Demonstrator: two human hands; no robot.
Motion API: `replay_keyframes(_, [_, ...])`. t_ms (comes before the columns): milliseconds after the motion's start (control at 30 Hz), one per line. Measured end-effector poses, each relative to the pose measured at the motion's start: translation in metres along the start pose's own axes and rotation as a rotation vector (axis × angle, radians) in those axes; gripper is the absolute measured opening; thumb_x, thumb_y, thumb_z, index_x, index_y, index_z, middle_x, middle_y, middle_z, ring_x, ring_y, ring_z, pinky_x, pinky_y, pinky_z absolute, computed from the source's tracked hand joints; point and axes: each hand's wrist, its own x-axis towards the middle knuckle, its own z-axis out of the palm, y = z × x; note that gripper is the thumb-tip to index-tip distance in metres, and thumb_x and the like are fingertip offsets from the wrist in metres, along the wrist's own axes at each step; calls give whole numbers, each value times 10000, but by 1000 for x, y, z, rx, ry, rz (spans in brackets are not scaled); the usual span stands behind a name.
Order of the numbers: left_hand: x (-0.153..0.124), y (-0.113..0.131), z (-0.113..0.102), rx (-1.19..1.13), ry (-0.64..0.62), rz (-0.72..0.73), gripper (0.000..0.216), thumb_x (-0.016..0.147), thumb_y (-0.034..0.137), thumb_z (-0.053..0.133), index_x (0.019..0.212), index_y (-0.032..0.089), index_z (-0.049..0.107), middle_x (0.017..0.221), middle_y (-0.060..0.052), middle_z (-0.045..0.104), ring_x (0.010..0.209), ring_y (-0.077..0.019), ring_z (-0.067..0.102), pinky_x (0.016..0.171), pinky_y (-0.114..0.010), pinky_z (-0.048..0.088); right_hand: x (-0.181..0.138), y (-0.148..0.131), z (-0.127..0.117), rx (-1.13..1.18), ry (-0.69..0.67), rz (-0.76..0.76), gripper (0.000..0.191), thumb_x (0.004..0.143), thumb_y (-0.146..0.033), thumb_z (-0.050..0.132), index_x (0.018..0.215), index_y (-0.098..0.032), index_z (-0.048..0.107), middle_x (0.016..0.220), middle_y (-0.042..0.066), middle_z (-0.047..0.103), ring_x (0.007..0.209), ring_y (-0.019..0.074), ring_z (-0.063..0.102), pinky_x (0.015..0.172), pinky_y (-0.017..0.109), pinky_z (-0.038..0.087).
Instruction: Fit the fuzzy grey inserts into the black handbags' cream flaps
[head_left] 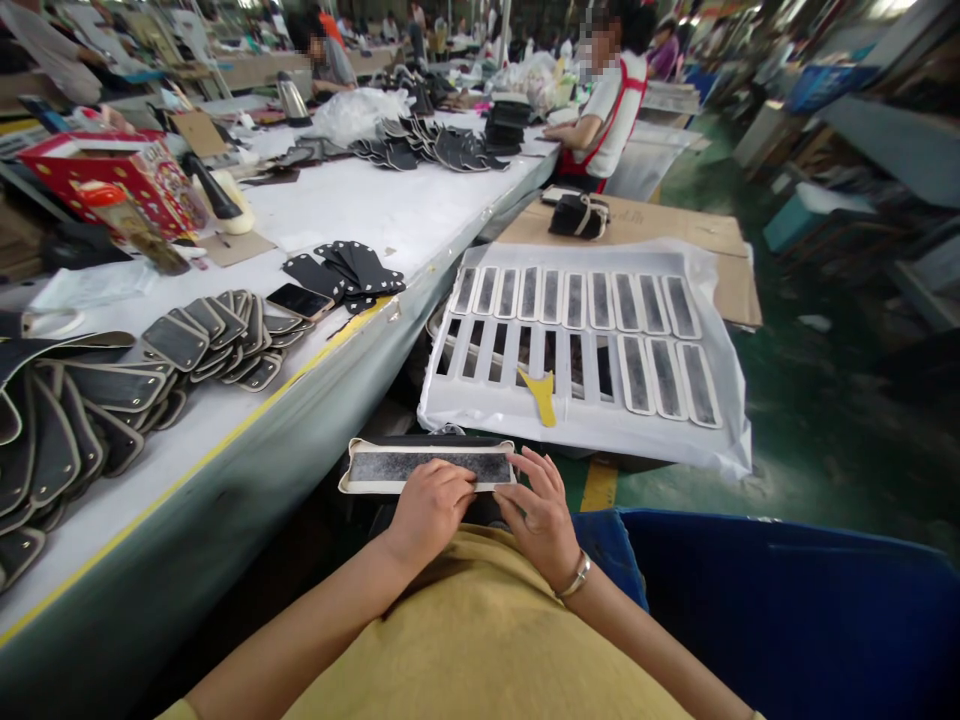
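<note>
A long flat strip (420, 467), dark grey with a cream border, lies across a black pad on my lap. My left hand (429, 508) is curled at its near edge, fingers bent onto the strip. My right hand (541, 512), with a silver bracelet at the wrist, rests at the strip's right end, fingers spread and pressing its edge. Just ahead lies a white sheet (592, 400) carrying two rows of similar strips, with several empty slots at the lower left and a small yellow tool (544, 394) on its near edge.
A long white worktable (375, 215) runs along the left, holding stacks of black cut pieces (82, 410), a phone (298, 300) and a red box (112, 175). A person in a white shirt and red apron (607, 110) sits further up. A blue bin (787, 600) stands at the right.
</note>
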Motion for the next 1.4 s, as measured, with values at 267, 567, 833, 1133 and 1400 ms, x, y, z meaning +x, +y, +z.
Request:
replay_keyframes(267, [14, 10, -5, 36, -77, -173, 83, 760, 188, 644, 705, 190, 581, 831, -7, 610, 816, -172, 548, 728, -300, 408, -1, -12, 4, 165, -20, 264, 82, 796, -216, 534, 762, -181, 600, 1359, 139, 400, 1320, 284, 287, 1042, 496, 303])
replay_keyframes(567, [14, 10, -8, 85, -141, -162, 103, 744, 208, 665, 725, 197, 565, 848, 5, 592, 811, -178, 544, 710, -298, 405, 4, -8, 18, 344, -42, 487, 314, 704, -177, 508, 1016, -177, 478, 1323, 175, 417, 1332, 258, 289, 1041, 454, 314])
replay_keyframes(833, [-13, -13, -22, -68, -69, 16, 404, 711, 45, 631, 1075, 183, 526, 1209, -76, 514, 1111, -202, 490, 975, -335, 389, 2, -13, 6, 120, -9, 206, 366, 772, -145, 515, 1134, -196, 517, 1444, 145, 262, 1349, 257, 245, 1057, 464, 304])
replay_keyframes(1133, [-24, -17, -27, 9, 11, -99, 115, 755, 288, 673, 781, 193, 613, 942, -31, 595, 915, -201, 521, 816, -338, 421, -5, -14, 5, -191, 140, -175, 154, 840, -184, 540, 865, -247, 678, 1251, 50, 549, 1284, 241, 358, 1085, 501, 219])
replay_keyframes(1400, [-17, -11, -22, 107, -23, -163, 104, 739, 263, 696, 763, 207, 611, 904, -8, 572, 883, -192, 498, 761, -321, 389, -26, -14, 12, -393, 51, -322, 333, 854, -112, 465, 1161, -172, 578, 1270, 52, 563, 1290, 237, 351, 1108, 513, 166])
